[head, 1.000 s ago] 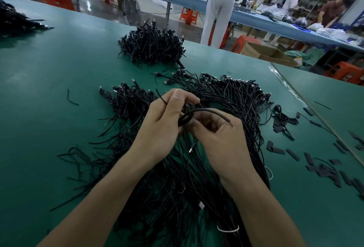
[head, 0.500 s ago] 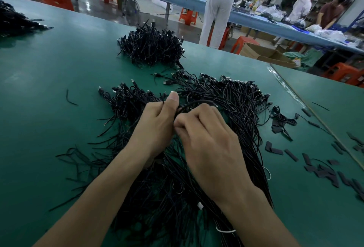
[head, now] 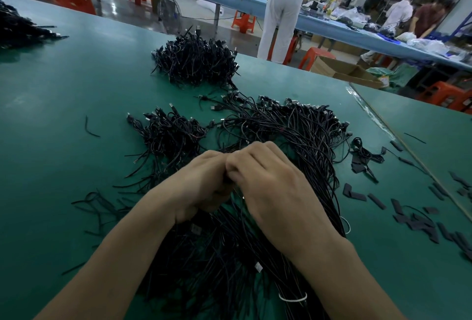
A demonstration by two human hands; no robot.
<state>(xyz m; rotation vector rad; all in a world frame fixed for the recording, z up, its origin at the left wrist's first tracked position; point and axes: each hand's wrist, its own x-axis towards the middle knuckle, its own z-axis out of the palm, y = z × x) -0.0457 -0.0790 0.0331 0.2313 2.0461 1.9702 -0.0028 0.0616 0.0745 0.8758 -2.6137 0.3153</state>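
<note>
Both hands, left hand (head: 196, 188) and right hand (head: 277, 192), press together, curled fingers pinching a thin black cable (head: 226, 182), mostly hidden, above the glossy tangled cable bundle (head: 293, 135) at six o'clock on the green worktop (head: 63, 166).

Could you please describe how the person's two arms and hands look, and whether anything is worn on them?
The left hand and the right hand are bare, with no gloves, and no ring shows on the fingers in view. The left forearm and the right forearm are uncovered down to the picture's lower edge. No sleeve, watch or bracelet is visible.
</note>
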